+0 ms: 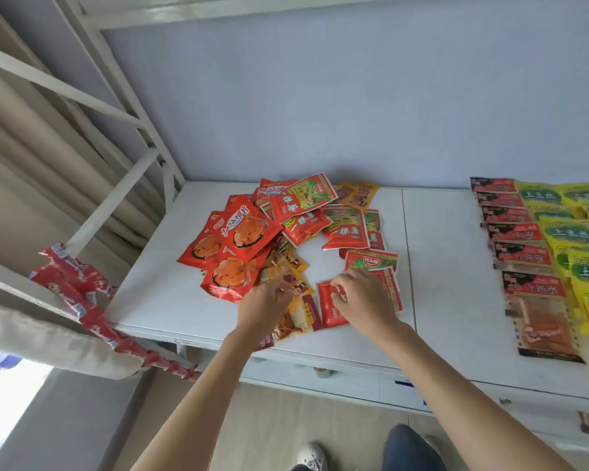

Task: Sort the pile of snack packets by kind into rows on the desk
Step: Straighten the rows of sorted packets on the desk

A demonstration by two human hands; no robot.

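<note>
Standing at the white table [157, 300], I have both hands at the near edge of the pile [286, 239]. My left hand [264, 305] curls its fingers onto the brown-and-orange packets [295, 314] at the front; whether it actually pinches one I cannot tell. My right hand [363, 300] rests fingers-down on a red packet [330, 309], which lies flat with its long axis running away from me; its grip is unclear too. Just beyond my right hand lie red-and-green packets [346, 227], tilted various ways. To the left, orange-red packets [245, 229] overlap, crowding my left hand's side. Small orange packets [359, 195] sit at the far edge of the pile, near the wall [320, 96]. Well off to the right run two sorted rows going away from me: dark red packets [521, 253] and yellow-green packets [572, 232]. At far left, a red packet strip [79, 294] drapes over a bed frame [92, 96].
</note>
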